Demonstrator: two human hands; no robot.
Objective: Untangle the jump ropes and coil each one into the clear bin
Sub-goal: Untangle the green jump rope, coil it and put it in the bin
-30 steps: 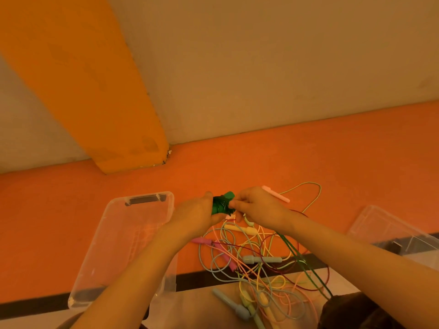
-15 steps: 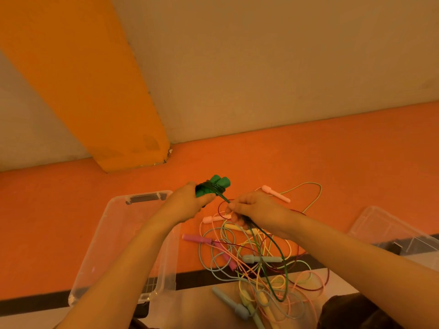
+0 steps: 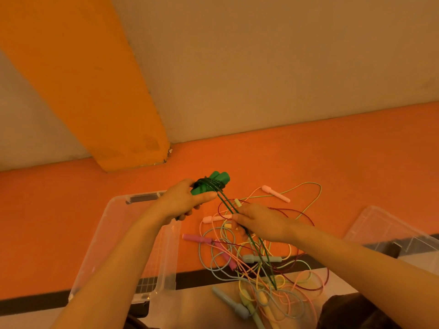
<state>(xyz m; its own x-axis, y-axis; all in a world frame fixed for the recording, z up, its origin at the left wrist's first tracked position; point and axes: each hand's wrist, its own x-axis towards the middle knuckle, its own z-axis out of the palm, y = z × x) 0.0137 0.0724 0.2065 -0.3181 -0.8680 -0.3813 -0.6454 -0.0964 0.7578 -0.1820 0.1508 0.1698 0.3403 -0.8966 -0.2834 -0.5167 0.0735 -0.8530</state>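
Up front, green rope handles (image 3: 215, 184) in left hand (image 3: 183, 203).

The left hand (image 3: 183, 201) gripped two green plastic jump-rope handles (image 3: 215, 181) wound with dark green cord (image 3: 251, 236); the right hand (image 3: 260, 222) pinched that cord above the tangled pastel ropes (image 3: 261, 276), beside a clear plastic bin (image 3: 166, 262).

Colours, placed relative to the clear bin (image 3: 123, 245), which is colourless and transparent with a dark grey handle bar. Above its right corner: bright green handles (image 3: 215, 181) wound with dark green cord (image 3: 251, 236). To its right, on the orange floor (image 3: 308, 157): a tangle of ropes (image 3: 261, 269) in pale pink, magenta, grey-blue, pale yellow, light green and maroon. Below the bin: a black stripe (image 3: 35, 302). Far above it: a yellow-orange column (image 3: 83, 79) against a beige wall (image 3: 261, 55).
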